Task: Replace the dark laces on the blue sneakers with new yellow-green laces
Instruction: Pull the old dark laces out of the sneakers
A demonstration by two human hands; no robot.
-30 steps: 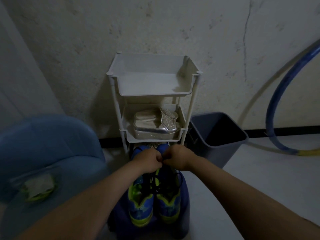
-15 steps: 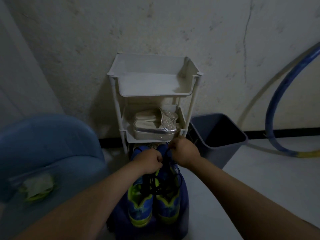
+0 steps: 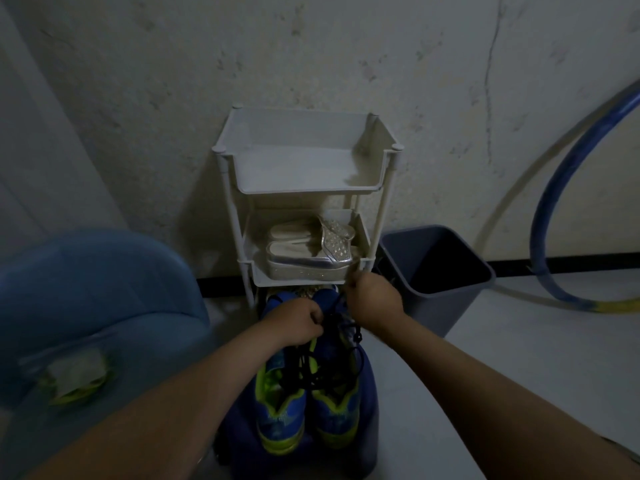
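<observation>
The right grip [image 3: 374, 301] pinches a dark cord lace [image 3: 337, 308] stretched far-right from the blue, yellow-green-trimmed sneakers [image 3: 282, 410], while the left grip [image 3: 298, 318], fingers curled, holds its slack just beside.

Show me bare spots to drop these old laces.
Top tray of the white plastic rack looks bare; so does the pale floor right of the blue sneakers, beside the dark grey bin. Crowded: middle tray holds silver sandals; dark laces tangle over the sneakers.

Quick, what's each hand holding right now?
Left hand: closed, gripping the dark laces on the blue sneakers.
Right hand: closed, pinching the dark laces higher up.
</observation>
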